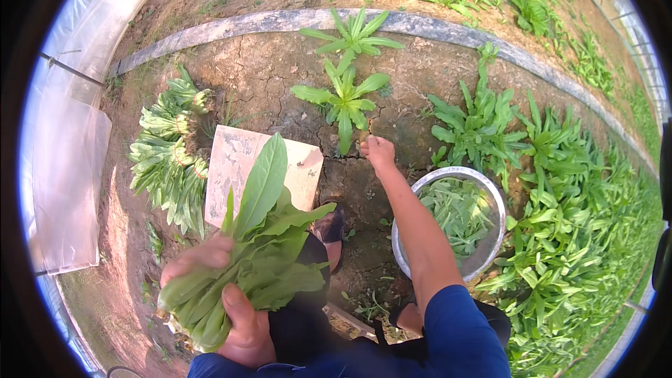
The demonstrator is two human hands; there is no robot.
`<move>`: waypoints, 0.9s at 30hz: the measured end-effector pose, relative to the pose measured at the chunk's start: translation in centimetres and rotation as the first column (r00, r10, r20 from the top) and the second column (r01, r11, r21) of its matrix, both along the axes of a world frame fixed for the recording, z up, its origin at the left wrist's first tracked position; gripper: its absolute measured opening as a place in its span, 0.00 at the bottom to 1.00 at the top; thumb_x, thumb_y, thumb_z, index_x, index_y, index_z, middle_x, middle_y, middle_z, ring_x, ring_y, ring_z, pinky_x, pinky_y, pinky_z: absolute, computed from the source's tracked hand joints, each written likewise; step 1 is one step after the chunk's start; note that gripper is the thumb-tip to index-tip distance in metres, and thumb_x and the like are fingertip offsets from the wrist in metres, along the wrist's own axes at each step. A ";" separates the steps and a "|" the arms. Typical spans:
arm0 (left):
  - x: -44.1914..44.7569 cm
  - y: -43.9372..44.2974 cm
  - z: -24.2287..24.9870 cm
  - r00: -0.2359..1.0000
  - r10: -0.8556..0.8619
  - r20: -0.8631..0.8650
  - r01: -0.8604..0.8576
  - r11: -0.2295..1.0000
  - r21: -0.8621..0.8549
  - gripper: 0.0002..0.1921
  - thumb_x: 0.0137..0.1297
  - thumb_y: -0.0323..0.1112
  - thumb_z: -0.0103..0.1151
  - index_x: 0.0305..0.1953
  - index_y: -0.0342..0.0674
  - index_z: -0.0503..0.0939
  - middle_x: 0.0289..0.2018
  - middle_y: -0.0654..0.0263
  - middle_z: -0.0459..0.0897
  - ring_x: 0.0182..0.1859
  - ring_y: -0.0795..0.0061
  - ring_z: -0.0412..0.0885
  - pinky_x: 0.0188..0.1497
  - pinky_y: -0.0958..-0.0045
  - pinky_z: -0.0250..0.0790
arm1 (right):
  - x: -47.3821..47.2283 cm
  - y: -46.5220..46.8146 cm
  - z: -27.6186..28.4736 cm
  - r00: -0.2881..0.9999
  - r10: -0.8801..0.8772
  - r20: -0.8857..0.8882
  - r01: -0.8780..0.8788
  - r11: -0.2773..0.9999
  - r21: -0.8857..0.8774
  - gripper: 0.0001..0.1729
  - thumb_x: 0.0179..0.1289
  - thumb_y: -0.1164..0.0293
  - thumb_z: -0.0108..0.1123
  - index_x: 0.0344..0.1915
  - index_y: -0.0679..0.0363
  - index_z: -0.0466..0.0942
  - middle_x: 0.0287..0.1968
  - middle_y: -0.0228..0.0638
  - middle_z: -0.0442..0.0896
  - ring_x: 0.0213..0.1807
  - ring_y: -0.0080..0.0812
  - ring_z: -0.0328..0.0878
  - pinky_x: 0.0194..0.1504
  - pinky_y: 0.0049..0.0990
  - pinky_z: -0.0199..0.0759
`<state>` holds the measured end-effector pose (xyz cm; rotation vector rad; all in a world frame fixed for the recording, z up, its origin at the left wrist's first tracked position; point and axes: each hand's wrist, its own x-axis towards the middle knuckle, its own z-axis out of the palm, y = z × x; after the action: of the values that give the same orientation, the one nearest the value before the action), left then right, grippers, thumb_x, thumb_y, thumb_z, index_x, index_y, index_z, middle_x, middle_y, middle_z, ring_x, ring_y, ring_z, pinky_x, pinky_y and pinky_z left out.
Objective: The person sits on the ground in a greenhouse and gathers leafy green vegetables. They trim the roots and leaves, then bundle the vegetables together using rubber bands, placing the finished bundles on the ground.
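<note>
My left hand [244, 320] is wrapped around a thick bunch of leafy green vegetables [262, 257]. Its cut or root ends point to the lower left, and one long leaf sticks up from the bunch. My right hand [378, 152] reaches down to the cracked soil with its fingers curled together. It is just right of the lowest leaf tip of a rosette plant [345, 101]. Whether a small thing is pinched in those fingers cannot be made out. Behind that plant grows a second rosette plant [353, 37].
A worn, pale board [302, 160] lies left of my foot. Tied bunches of greens [170, 155] lie beyond it. A round basin [501, 210] of loose leaves stands under my right forearm. Dense plants [572, 231] grow at right. A grey strip [294, 20] crosses behind; plastic sheeting [68, 168] hangs at left.
</note>
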<state>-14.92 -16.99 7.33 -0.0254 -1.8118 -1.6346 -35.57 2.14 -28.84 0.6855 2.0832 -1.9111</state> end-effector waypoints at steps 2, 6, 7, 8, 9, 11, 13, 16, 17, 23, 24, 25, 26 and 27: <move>-0.2 0.1 -0.2 0.996 0.068 0.061 -0.069 0.998 0.002 0.28 0.69 0.36 0.56 0.66 0.36 0.61 0.49 0.57 0.72 0.56 0.60 0.72 0.66 0.55 0.64 | -5.3 -1.5 -2.8 0.955 -0.164 0.249 0.228 0.940 -0.254 0.19 0.78 0.60 0.51 0.44 0.65 0.80 0.37 0.40 0.88 0.32 0.36 0.88 0.36 0.34 0.82; -0.3 0.5 -0.8 0.940 0.296 0.172 -0.298 0.954 -0.012 0.31 0.68 0.40 0.57 0.68 0.36 0.60 0.49 0.58 0.70 0.57 0.61 0.70 0.67 0.56 0.62 | -11.5 -3.9 -6.4 0.880 -0.186 0.437 0.420 0.736 -0.532 0.20 0.81 0.58 0.47 0.54 0.65 0.74 0.46 0.46 0.86 0.48 0.48 0.87 0.46 0.47 0.83; -0.5 0.4 -1.0 0.922 0.341 0.180 -0.343 0.939 -0.025 0.32 0.68 0.41 0.57 0.68 0.36 0.59 0.49 0.59 0.70 0.58 0.61 0.69 0.67 0.57 0.62 | -12.6 -4.5 -6.9 0.864 -0.213 0.456 0.459 0.704 -0.542 0.22 0.80 0.56 0.48 0.54 0.66 0.73 0.47 0.47 0.85 0.47 0.50 0.87 0.45 0.48 0.83; -0.8 0.3 -1.2 0.924 0.342 0.171 -0.335 0.940 -0.071 0.34 0.67 0.43 0.57 0.69 0.35 0.59 0.49 0.58 0.70 0.57 0.61 0.69 0.68 0.57 0.61 | -13.5 -5.1 -7.2 0.859 -0.152 0.489 0.469 0.619 -0.630 0.24 0.80 0.55 0.46 0.54 0.66 0.73 0.46 0.48 0.85 0.48 0.50 0.87 0.46 0.48 0.84; -1.0 0.4 -1.4 0.928 0.337 0.159 -0.332 0.942 -0.058 0.34 0.67 0.43 0.57 0.68 0.35 0.59 0.49 0.58 0.70 0.57 0.61 0.69 0.68 0.57 0.61 | -14.3 -5.5 -7.5 0.835 -0.118 0.537 0.507 0.545 -0.669 0.25 0.81 0.53 0.44 0.54 0.65 0.73 0.45 0.48 0.86 0.49 0.50 0.87 0.46 0.48 0.84; -1.3 0.5 -1.7 0.938 0.320 0.135 -0.320 0.947 -0.029 0.34 0.67 0.44 0.57 0.68 0.34 0.59 0.49 0.58 0.69 0.57 0.62 0.69 0.68 0.57 0.60 | -15.3 -5.7 -7.7 0.761 -0.034 0.648 0.599 0.421 -0.682 0.26 0.80 0.51 0.44 0.54 0.64 0.75 0.45 0.47 0.86 0.47 0.48 0.87 0.47 0.49 0.84; -1.6 0.0 -1.8 0.960 0.262 0.104 -0.256 0.965 -0.060 0.34 0.66 0.42 0.59 0.68 0.34 0.59 0.49 0.58 0.70 0.57 0.61 0.69 0.68 0.57 0.61 | -15.7 -5.6 -7.5 0.652 0.043 0.757 0.703 0.341 -0.624 0.28 0.77 0.48 0.47 0.53 0.61 0.77 0.46 0.46 0.86 0.43 0.45 0.87 0.49 0.49 0.84; -2.0 0.1 -2.5 0.967 0.239 0.093 -0.242 0.970 0.029 0.36 0.66 0.42 0.62 0.69 0.34 0.59 0.49 0.57 0.70 0.56 0.61 0.71 0.66 0.57 0.63 | -15.4 -5.5 -7.1 0.765 0.173 0.621 0.501 0.447 -0.741 0.31 0.73 0.43 0.48 0.48 0.61 0.79 0.42 0.44 0.86 0.38 0.42 0.87 0.46 0.48 0.85; -2.2 0.1 -2.6 0.969 0.227 0.097 -0.234 0.970 0.072 0.36 0.65 0.42 0.63 0.69 0.33 0.59 0.49 0.57 0.71 0.56 0.61 0.72 0.65 0.57 0.64 | -15.1 -6.0 -6.9 0.784 0.114 0.610 0.450 0.574 -0.685 0.31 0.72 0.43 0.50 0.47 0.61 0.79 0.41 0.43 0.86 0.38 0.42 0.86 0.46 0.48 0.85; -2.9 0.2 -1.8 0.979 0.140 0.148 -0.144 0.989 0.019 0.32 0.64 0.40 0.60 0.67 0.37 0.63 0.50 0.62 0.75 0.54 0.65 0.74 0.64 0.64 0.65 | -16.4 -8.7 -7.5 0.825 0.036 0.564 0.474 0.500 -0.725 0.20 0.69 0.52 0.56 0.45 0.58 0.78 0.37 0.39 0.86 0.36 0.42 0.86 0.43 0.49 0.84; -3.0 0.2 -1.6 0.978 0.122 0.167 -0.122 0.992 -0.006 0.31 0.63 0.40 0.60 0.66 0.38 0.64 0.50 0.63 0.75 0.54 0.66 0.75 0.64 0.65 0.65 | -17.0 -8.9 -8.1 0.801 0.045 0.597 0.512 0.466 -0.722 0.19 0.71 0.53 0.52 0.47 0.56 0.77 0.36 0.38 0.85 0.35 0.40 0.86 0.37 0.47 0.81; -2.9 0.2 -1.4 0.976 0.105 0.188 -0.102 0.994 -0.030 0.31 0.63 0.40 0.59 0.65 0.39 0.65 0.51 0.64 0.76 0.54 0.67 0.75 0.63 0.66 0.64 | -17.5 -9.0 -8.8 0.753 0.048 0.656 0.572 0.444 -0.690 0.19 0.72 0.54 0.48 0.49 0.54 0.76 0.35 0.37 0.85 0.34 0.39 0.86 0.31 0.46 0.78; -2.8 0.1 -1.2 0.972 0.091 0.215 -0.080 0.995 -0.059 0.30 0.63 0.40 0.58 0.65 0.40 0.66 0.51 0.65 0.77 0.54 0.67 0.75 0.63 0.68 0.64 | -18.0 -8.9 -9.5 0.719 0.062 0.693 0.628 0.371 -0.684 0.17 0.72 0.55 0.48 0.47 0.54 0.77 0.33 0.38 0.85 0.32 0.38 0.85 0.29 0.42 0.76; -2.7 0.0 -1.0 0.967 0.077 0.245 -0.057 0.995 -0.087 0.29 0.62 0.39 0.58 0.64 0.41 0.66 0.51 0.66 0.77 0.54 0.68 0.76 0.63 0.69 0.64 | -18.4 -8.7 -10.2 0.658 0.064 0.750 0.699 0.318 -0.641 0.16 0.72 0.57 0.48 0.45 0.55 0.77 0.30 0.38 0.84 0.29 0.38 0.84 0.27 0.39 0.74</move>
<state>-17.57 -17.00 6.29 0.2120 -2.0412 -1.5742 -54.00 -6.56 -39.06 1.2934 0.1963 -2.1175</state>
